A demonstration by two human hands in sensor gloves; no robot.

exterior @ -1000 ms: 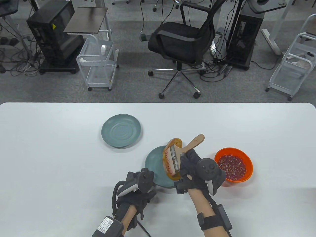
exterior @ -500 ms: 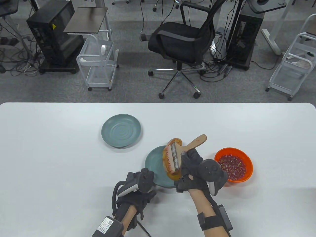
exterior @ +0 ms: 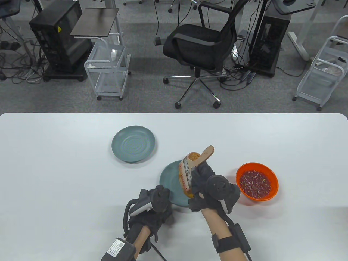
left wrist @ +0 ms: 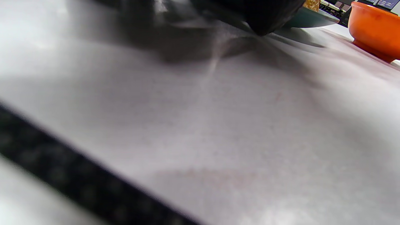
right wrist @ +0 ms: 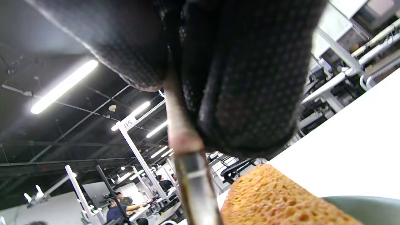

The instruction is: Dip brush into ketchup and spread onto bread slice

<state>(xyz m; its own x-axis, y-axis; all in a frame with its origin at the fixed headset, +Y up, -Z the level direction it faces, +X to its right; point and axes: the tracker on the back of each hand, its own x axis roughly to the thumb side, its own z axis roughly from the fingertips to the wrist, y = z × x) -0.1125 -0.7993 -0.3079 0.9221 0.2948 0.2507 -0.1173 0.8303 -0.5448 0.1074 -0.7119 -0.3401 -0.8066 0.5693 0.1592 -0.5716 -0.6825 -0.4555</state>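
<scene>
My right hand (exterior: 201, 176) grips the wooden handle of a wide flat brush (exterior: 187, 170), its red-stained bristles lying on the bread slice (exterior: 193, 156). The bread rests on the near teal plate (exterior: 170, 180). Only the slice's far end and a near corner show past the brush. In the right wrist view my gloved fingers (right wrist: 243, 78) wrap the brush ferrule (right wrist: 195, 184) above the porous bread (right wrist: 275, 200). An orange bowl (exterior: 257, 185) of ketchup stands to the right. My left hand (exterior: 153, 210) rests on the table by the plate's near-left rim, holding nothing.
A second teal plate (exterior: 133, 143) sits empty at the table's middle left. The orange bowl (left wrist: 375, 28) shows at the left wrist view's top right. Beyond the table's far edge stand an office chair (exterior: 199, 46) and wire carts (exterior: 108, 70).
My right hand has shifted left and turned the brush more upright, its handle swinging left, so the bristles slid across the bread. The left hand has stayed put.
</scene>
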